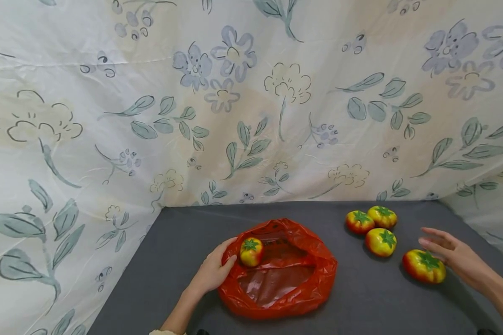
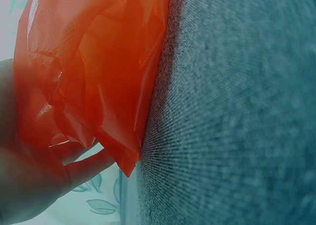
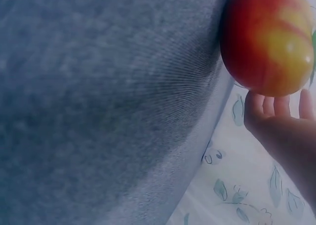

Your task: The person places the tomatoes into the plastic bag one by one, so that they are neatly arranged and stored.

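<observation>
A red plastic bag (image 1: pixel 322 284) sits on the dark table with its mouth spread wide and facing up. My left hand (image 1: pixel 214 270) grips the bag's left rim, thumb on the inner side and fingers outside, partly behind the plastic in the left wrist view. One red-and-yellow tomato (image 1: pixel 251 256) with a green star-shaped top lies inside the bag, close to that thumb. At the right, my right hand (image 1: pixel 465 260) is beside another ribbed tomato (image 1: pixel 417 270), its fingers loosely extended. In the right wrist view the fingertips (image 3: pixel 281 104) overlap this tomato's edge.
Farther back, between the bag and my right hand, three more tomatoes stand grouped: one at left (image 1: pixel 356 223), one behind (image 1: pixel 383 216) and one in front (image 1: pixel 379 244). A flower-printed cloth (image 1: pixel 251 139) hangs behind and at both sides of the grey tabletop (image 1: pixel 163 265).
</observation>
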`<act>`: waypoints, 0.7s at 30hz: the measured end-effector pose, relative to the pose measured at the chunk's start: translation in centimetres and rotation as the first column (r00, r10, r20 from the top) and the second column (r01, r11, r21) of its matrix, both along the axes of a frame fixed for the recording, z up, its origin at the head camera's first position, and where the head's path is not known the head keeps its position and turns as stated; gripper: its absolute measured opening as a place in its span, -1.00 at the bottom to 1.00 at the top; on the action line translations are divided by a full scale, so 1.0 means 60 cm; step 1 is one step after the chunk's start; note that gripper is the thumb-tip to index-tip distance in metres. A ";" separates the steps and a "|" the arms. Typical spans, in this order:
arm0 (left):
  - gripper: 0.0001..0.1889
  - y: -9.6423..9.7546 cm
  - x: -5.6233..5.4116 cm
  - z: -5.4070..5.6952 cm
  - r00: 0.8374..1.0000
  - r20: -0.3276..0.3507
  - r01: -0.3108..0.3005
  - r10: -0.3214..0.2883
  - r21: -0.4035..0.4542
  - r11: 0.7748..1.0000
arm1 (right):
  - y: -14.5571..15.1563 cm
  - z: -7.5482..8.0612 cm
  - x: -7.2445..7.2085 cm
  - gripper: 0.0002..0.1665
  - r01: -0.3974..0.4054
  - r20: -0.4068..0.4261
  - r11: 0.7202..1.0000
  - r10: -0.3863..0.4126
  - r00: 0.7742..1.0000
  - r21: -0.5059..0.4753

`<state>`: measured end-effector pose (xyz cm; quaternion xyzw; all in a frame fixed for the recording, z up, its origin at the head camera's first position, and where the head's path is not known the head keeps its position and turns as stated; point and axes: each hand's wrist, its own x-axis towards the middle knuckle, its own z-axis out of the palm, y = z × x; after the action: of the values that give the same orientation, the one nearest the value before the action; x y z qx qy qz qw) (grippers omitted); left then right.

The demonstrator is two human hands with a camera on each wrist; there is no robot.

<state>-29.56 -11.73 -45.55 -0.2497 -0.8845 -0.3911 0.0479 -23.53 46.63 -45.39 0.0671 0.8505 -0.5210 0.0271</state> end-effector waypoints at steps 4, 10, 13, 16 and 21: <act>-0.50 -0.001 0.000 0.001 1.000 0.002 0.004 -0.004 -0.001 1.000 | 0.000 0.001 0.002 0.04 -0.012 0.061 1.000 0.013 0.998 -0.021; -0.50 0.000 0.001 0.002 1.000 -0.001 0.010 -0.010 0.001 1.000 | 0.002 -0.001 0.004 0.03 -0.050 0.114 0.999 0.048 0.992 0.014; -0.50 0.000 0.001 0.003 1.000 -0.002 0.012 -0.012 0.000 1.000 | 0.002 -0.004 0.005 0.02 -0.066 0.132 0.997 0.062 0.989 0.028; -0.50 0.000 0.002 0.003 1.000 -0.003 0.010 -0.010 -0.004 1.000 | 0.002 -0.004 0.007 0.01 -0.081 0.144 0.996 0.076 0.987 0.032; -0.50 0.001 0.001 0.002 1.000 -0.005 0.009 -0.009 -0.007 1.000 | 0.001 -0.005 0.009 0.02 -0.099 0.167 0.995 0.093 0.982 0.031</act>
<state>-29.50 -11.69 -45.45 -0.2550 -0.8847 -0.3875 0.0472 -22.98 46.66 -45.67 0.0697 0.8576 -0.4948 0.1215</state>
